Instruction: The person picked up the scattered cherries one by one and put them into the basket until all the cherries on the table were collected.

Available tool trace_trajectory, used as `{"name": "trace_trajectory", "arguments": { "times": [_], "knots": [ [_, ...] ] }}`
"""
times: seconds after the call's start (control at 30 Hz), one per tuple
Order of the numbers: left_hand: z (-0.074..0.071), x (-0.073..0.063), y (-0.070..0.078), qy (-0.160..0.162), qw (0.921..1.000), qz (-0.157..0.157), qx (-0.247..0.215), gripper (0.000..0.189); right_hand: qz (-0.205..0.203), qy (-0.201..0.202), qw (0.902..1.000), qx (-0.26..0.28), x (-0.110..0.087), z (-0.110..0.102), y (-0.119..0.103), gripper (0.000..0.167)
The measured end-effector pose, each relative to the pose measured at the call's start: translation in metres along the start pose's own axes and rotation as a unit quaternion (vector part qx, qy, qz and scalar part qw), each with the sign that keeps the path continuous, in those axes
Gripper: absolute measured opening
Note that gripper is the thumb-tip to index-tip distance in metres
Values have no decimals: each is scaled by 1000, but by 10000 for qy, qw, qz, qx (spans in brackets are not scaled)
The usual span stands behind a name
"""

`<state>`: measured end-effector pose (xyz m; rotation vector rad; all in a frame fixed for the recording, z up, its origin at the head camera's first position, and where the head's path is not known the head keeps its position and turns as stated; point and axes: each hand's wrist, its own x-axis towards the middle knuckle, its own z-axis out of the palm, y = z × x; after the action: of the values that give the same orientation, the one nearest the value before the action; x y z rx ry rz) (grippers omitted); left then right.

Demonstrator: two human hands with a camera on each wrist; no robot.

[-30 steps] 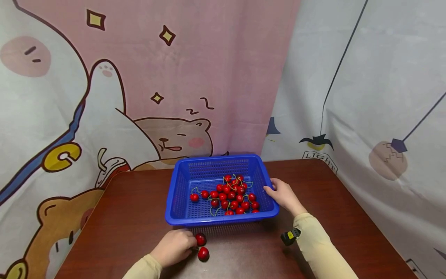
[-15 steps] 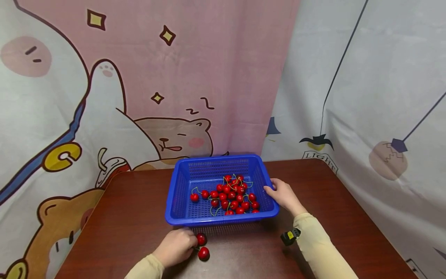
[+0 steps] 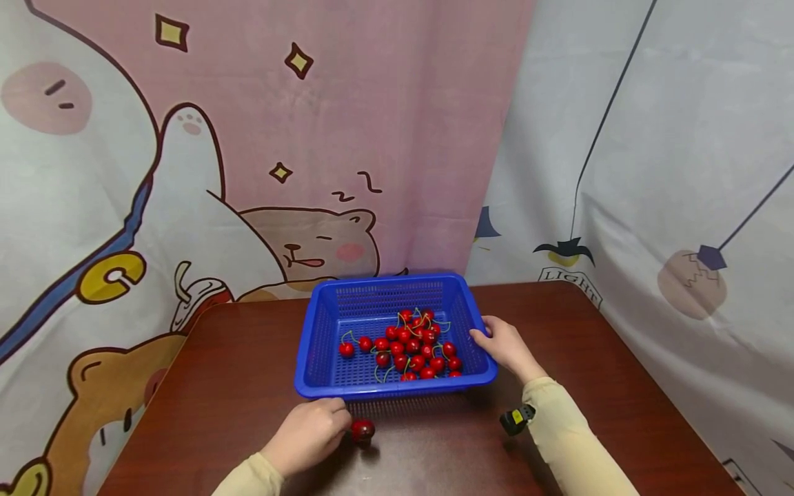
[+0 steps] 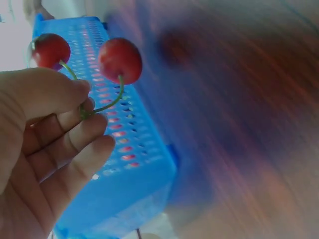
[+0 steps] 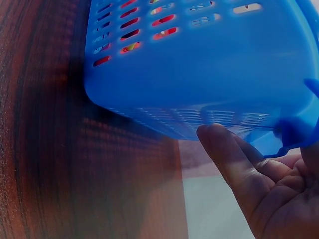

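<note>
My left hand (image 3: 310,434) is in front of the basket's near left corner. Its thumb and fingers pinch the joined green stems (image 4: 117,97) of two red cherries. In the left wrist view one cherry (image 4: 120,60) stands out beyond the fingertips and the other cherry (image 4: 51,51) shows above the thumb. The head view has the pair overlapping as one dark red cherry (image 3: 362,432). On the right side, my right hand (image 3: 505,346) grips the rim of the blue plastic basket (image 3: 397,390), which has slotted walls. Several cherries (image 3: 412,346) with stems lie on the basket's floor.
The basket stands on a dark red-brown wooden table (image 3: 242,372), near its back edge. Behind and beside the table hangs a printed cloth (image 3: 409,138) with cartoon animals. A small black device (image 3: 517,419) is strapped at my right wrist.
My left hand has lifted the two cherries by their stems from the table, shifting slightly left. Before, they lay apart beside the fingers. The right hand and basket stay in place.
</note>
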<state>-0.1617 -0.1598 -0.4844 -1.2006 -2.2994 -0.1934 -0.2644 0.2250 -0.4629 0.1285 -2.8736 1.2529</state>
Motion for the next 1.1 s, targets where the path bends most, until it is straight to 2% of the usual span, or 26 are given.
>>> {"name": "trace_trajectory", "arguments": {
  "times": [0.23,0.47,0.6,0.83,0.97,1.1],
  "knots": [
    [-17,15,7,59,9989,282,-374,23,-37,12,10000,-22,1,0,0,50],
    [-46,41,5,397,9933,498,-968,20,-13,-21,10000,39,1,-1,0,49],
    [-63,56,-2,473,9917,414,-1124,20,6,-22,10000,42,1,-1,0,49],
    [-93,85,-20,510,9911,49,-1232,23,45,-18,10000,5,0,0,-1,50],
    [-102,99,-32,479,9916,-98,-1195,22,40,-6,10000,-9,-1,0,-1,49],
    [-106,110,-43,332,9905,-236,-1311,21,11,30,10000,-10,-2,0,-1,49]
  ]
}}
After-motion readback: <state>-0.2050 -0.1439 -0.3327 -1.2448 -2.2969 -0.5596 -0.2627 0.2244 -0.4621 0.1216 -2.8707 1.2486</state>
